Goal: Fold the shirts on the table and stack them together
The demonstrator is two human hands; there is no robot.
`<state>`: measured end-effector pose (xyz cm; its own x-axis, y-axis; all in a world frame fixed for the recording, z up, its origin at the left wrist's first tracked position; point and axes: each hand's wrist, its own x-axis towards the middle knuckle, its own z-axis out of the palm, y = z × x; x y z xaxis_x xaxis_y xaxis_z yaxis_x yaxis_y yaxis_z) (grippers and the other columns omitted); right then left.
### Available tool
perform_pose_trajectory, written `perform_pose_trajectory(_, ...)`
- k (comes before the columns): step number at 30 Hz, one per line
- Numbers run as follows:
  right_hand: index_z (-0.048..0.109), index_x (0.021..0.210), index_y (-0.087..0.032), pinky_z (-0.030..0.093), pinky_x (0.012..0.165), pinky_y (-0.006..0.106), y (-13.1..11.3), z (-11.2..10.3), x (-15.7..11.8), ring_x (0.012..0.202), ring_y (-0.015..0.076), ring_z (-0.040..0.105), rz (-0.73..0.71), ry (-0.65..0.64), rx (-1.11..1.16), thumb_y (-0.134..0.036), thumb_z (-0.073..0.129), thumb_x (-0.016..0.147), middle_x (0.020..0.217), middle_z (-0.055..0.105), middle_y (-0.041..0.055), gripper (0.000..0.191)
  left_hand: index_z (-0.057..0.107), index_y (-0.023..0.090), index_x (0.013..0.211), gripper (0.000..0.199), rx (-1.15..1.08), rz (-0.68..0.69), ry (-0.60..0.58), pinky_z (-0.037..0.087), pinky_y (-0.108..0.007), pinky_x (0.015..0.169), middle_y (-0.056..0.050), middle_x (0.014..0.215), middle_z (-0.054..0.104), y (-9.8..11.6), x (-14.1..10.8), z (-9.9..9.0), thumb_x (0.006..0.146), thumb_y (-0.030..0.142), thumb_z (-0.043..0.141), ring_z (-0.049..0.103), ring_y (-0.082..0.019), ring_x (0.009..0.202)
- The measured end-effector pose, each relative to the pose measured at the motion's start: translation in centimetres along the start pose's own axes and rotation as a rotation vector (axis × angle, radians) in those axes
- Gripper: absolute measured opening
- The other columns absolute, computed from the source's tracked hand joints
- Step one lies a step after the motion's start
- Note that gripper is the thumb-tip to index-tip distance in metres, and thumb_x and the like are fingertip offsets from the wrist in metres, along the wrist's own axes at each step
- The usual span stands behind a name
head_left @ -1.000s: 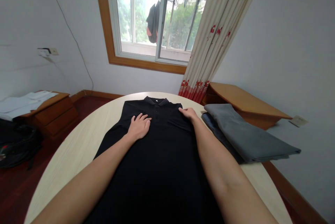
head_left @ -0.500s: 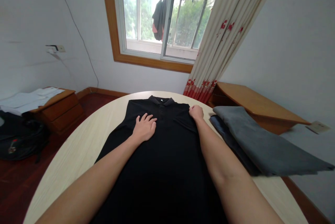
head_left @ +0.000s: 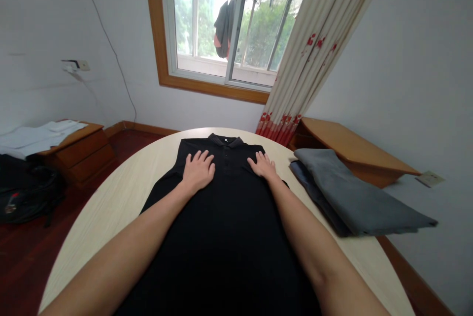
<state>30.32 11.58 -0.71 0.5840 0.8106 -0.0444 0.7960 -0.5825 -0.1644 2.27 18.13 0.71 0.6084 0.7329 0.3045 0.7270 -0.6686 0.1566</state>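
Observation:
A black polo shirt point(head_left: 229, 207) lies spread on a round, light wooden table point(head_left: 111, 198), its collar at the far side. My left hand point(head_left: 198, 170) rests flat on the upper left part of the shirt with its fingers spread. On the upper right part, near the shoulder, lies my right hand point(head_left: 263, 164), its fingers also apart. Neither hand grips the cloth. The shirt's lower part runs toward me between my forearms.
Folded grey trousers point(head_left: 354, 198) lie at the table's right side, on top of darker folded cloth point(head_left: 318, 198). Beyond is a wooden desk point(head_left: 354, 146). Papers cover a low cabinet point(head_left: 81, 151) at left, beside a black bag point(head_left: 25, 193). A curtain point(head_left: 310, 50) hangs beside the window.
My right hand has opened from a closed grip at the shirt's right shoulder edge and moved inward onto the cloth. My left hand has shifted slightly left and away from me.

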Motion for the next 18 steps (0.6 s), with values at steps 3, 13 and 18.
perform_pose_trajectory(3, 0.020, 0.161, -0.016, 0.011, 0.123, 0.054, 0.2, -0.1, 0.2, 0.155, 0.0268, 0.009, 0.003, 0.009, 0.010, -0.066, 0.023, 0.097, 0.169, 0.011, 0.0089, 0.081, 0.045, 0.021, 0.152, 0.065, 0.061, -0.158, -0.102, 0.019, -0.062, 0.119, -0.011, 0.163, 0.032, -3.2, 1.7, 0.0, 0.097, 0.054, 0.031, 0.024, -0.036, 0.151)
perform_pose_trajectory(13, 0.022, 0.161, -0.016, 0.012, 0.122, 0.057, 2.2, -0.3, 2.9, 0.155, 0.0280, 0.011, 0.029, 0.042, 0.033, -0.068, 0.025, 0.096, 0.168, 0.014, 0.0100, 0.083, 0.028, 0.025, 0.160, 0.082, 0.031, -0.218, -0.280, 0.016, -0.071, 0.116, -0.009, 0.168, 0.014, -5.8, 7.2, 2.9, 0.093, 0.071, 0.020, 0.011, -0.040, 0.153)
perform_pose_trajectory(18, 0.020, 0.161, -0.017, 0.010, 0.121, 0.058, 2.7, -1.1, 4.1, 0.155, 0.0285, 0.010, 0.027, 0.013, 0.036, -0.068, 0.025, 0.097, 0.169, 0.012, 0.0102, 0.082, 0.028, 0.027, 0.160, 0.082, 0.036, -0.218, -0.278, 0.016, -0.074, 0.114, -0.008, 0.168, 0.013, -5.8, 8.2, 3.0, 0.092, 0.072, 0.020, 0.011, -0.041, 0.153)
